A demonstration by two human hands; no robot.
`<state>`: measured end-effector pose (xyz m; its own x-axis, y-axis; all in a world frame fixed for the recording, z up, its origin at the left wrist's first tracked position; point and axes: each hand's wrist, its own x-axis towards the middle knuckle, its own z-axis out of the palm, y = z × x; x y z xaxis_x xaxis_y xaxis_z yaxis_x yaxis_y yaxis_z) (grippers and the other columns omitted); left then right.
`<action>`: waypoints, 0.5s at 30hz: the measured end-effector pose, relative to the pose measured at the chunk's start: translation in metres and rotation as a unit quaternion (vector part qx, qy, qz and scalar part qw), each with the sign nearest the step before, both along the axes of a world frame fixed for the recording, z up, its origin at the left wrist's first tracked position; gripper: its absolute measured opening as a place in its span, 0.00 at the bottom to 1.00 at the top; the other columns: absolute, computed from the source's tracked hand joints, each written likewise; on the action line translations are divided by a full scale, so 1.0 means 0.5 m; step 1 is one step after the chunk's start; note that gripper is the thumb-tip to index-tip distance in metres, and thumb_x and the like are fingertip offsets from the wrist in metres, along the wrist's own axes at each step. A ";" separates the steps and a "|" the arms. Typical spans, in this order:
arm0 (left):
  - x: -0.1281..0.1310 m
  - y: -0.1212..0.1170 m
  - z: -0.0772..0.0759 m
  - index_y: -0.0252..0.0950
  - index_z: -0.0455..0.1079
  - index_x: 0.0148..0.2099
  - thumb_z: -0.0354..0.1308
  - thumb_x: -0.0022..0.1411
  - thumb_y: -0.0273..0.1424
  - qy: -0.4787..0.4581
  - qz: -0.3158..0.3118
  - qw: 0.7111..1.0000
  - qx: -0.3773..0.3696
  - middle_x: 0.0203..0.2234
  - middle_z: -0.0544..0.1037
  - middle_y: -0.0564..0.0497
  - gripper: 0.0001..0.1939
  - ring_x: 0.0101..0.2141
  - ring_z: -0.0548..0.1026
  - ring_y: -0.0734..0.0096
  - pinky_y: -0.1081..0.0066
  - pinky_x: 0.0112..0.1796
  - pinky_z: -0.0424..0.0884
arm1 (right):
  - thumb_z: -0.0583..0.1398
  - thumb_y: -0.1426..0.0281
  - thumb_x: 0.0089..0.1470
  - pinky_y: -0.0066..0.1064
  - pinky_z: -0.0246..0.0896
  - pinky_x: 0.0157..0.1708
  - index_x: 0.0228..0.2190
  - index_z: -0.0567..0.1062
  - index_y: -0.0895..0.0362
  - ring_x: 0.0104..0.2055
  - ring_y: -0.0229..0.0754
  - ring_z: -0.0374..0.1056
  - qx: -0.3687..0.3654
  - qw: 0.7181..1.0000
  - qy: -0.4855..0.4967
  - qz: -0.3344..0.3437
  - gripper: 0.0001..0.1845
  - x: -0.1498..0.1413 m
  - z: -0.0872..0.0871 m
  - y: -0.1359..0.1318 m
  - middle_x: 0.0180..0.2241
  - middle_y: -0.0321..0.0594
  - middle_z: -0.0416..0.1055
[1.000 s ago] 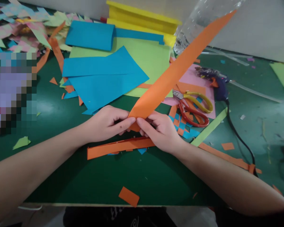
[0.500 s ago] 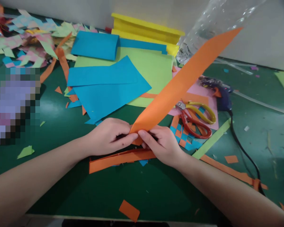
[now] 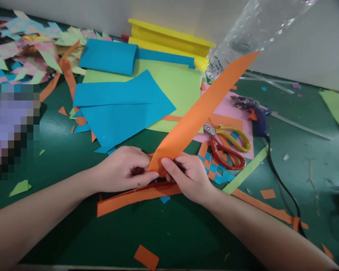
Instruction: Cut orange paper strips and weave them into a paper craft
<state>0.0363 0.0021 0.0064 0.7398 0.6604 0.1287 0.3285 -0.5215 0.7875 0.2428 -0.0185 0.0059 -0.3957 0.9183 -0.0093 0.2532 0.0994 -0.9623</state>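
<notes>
A long orange paper strip [image 3: 203, 109] slants up and to the right from between my hands, its near end bent. My left hand [image 3: 127, 169] pinches the strip's lower left edge between thumb and fingers. On the right side of that same end, my right hand [image 3: 186, 175] is closed, thumb on top and fingers curled beneath. Below both hands lies a folded orange strip [image 3: 135, 198] on the green table. Scissors [image 3: 228, 146] with one yellow and one red handle rest to the right, over a blue-and-orange woven paper piece [image 3: 214, 165].
Blue sheets [image 3: 124, 116] lie on a light green sheet [image 3: 183, 86], with folded yellow paper [image 3: 169, 37] behind. A glue gun [image 3: 260, 122] with a black cord is at right. Paper scraps [image 3: 39, 45] heap at far left. A clear plastic bag [image 3: 243, 37] leans on the wall.
The strip's near end has been turned and bent further, and its far tip has dropped lower. Both hands still grip it. The whole view has shifted slightly.
</notes>
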 end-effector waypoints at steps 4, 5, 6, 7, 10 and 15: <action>0.001 -0.001 -0.002 0.36 0.54 0.22 0.53 0.68 0.35 -0.022 -0.007 1.000 -0.008 0.14 0.60 0.58 0.22 0.19 0.60 0.76 0.73 0.25 0.57 | 0.56 0.64 0.62 0.25 0.56 0.20 0.18 0.68 0.56 0.19 0.31 0.62 -0.004 1.000 -0.004 0.000 0.22 0.000 0.004 0.001 0.18 0.33 0.65; 0.002 -0.001 -0.002 0.36 0.54 0.22 0.53 0.68 0.34 -0.025 -0.011 1.000 -0.009 0.14 0.59 0.58 0.22 0.19 0.60 0.76 0.73 0.25 0.57 | 0.56 0.64 0.62 0.25 0.55 0.19 0.18 0.68 0.56 0.19 0.31 0.62 -0.008 1.000 -0.007 -0.001 0.22 0.000 0.005 0.001 0.18 0.32 0.65; 0.002 -0.002 -0.003 0.36 0.54 0.22 0.53 0.68 0.34 -0.028 -0.015 0.999 -0.009 0.14 0.59 0.58 0.22 0.19 0.60 0.76 0.73 0.25 0.57 | 0.55 0.64 0.62 0.25 0.55 0.19 0.18 0.67 0.56 0.19 0.31 0.61 -0.012 1.000 -0.010 -0.002 0.22 0.000 0.005 0.001 0.18 0.33 0.64; 0.002 -0.002 -0.003 0.36 0.55 0.22 0.53 0.68 0.34 -0.029 -0.019 0.999 -0.008 0.14 0.59 0.58 0.22 0.19 0.59 0.76 0.72 0.26 0.57 | 0.55 0.64 0.62 0.25 0.55 0.19 0.18 0.67 0.56 0.19 0.31 0.61 -0.016 1.000 -0.015 -0.002 0.21 0.000 0.006 0.001 0.18 0.33 0.64; 0.000 -0.004 -0.008 0.36 0.59 0.24 0.52 0.70 0.33 -0.022 -0.023 0.999 -0.005 0.15 0.61 0.58 0.20 0.19 0.60 0.75 0.71 0.27 0.59 | 0.55 0.64 0.62 0.26 0.54 0.20 0.20 0.68 0.56 0.20 0.32 0.61 -0.027 0.999 -0.032 0.002 0.19 0.000 0.006 0.000 0.19 0.33 0.65; -0.004 -0.007 -0.013 0.35 0.62 0.25 0.51 0.70 0.35 -0.014 -0.019 1.000 -0.005 0.16 0.67 0.54 0.20 0.21 0.66 0.72 0.70 0.28 0.60 | 0.55 0.63 0.61 0.26 0.53 0.20 0.19 0.67 0.57 0.20 0.32 0.61 -0.025 0.998 -0.049 0.016 0.20 0.001 0.005 0.000 0.19 0.34 0.65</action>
